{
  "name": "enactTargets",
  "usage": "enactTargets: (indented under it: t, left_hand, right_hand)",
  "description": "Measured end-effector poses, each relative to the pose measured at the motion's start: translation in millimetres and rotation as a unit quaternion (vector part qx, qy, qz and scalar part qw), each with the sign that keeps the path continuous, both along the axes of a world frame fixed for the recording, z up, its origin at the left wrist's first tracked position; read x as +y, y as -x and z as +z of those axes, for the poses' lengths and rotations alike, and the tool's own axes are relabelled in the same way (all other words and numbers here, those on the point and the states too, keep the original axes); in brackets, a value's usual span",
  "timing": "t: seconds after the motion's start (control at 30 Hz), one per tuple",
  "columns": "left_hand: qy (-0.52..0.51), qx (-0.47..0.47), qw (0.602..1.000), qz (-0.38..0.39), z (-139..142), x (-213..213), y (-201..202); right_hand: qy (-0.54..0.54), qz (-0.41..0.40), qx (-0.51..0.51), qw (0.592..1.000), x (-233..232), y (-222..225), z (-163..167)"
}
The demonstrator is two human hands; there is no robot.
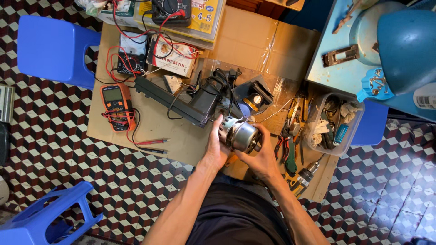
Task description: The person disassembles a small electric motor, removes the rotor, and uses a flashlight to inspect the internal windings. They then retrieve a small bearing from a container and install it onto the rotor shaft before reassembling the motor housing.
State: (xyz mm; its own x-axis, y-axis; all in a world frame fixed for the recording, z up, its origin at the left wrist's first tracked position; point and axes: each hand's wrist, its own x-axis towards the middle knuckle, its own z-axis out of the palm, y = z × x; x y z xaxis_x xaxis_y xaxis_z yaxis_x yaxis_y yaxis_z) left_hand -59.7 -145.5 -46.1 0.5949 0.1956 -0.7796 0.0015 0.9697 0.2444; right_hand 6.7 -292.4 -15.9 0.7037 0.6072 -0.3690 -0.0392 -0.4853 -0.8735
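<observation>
Both my hands hold a round silver electric motor over a cardboard sheet on the tiled floor. My left hand cups its left end, fingers along the side. My right hand grips its right end from below. Just behind the motor lies a long black appliance housing with black wires, and a black part with a brass-coloured centre.
An orange multimeter with red leads lies at the left; another meter behind it. Pliers, a drill and a clear tub of parts sit right. Blue stools stand on the left.
</observation>
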Motion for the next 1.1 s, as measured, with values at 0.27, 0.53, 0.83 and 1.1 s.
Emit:
enactTargets:
  t: [0.27,0.53,0.83,1.1]
  left_hand:
    - [0.035,0.054,0.998,-0.026,2.7,-8.1,15.9]
    - [0.076,-0.045,0.993,-0.075,-11.3,32.9,39.8]
    - [0.038,0.024,0.992,-0.117,-11.1,40.2,32.6]
    - [0.054,0.006,0.994,-0.098,-9.3,31.5,29.9]
  right_hand:
    - [-0.038,0.078,-0.276,0.957,11.6,32.9,7.0]
    - [0.003,-0.113,0.157,0.981,22.8,-3.3,13.3]
    - [0.075,-0.137,0.29,0.944,85.2,-27.8,-22.6]
    - [0.055,-0.162,0.256,0.952,87.9,-28.9,-24.6]
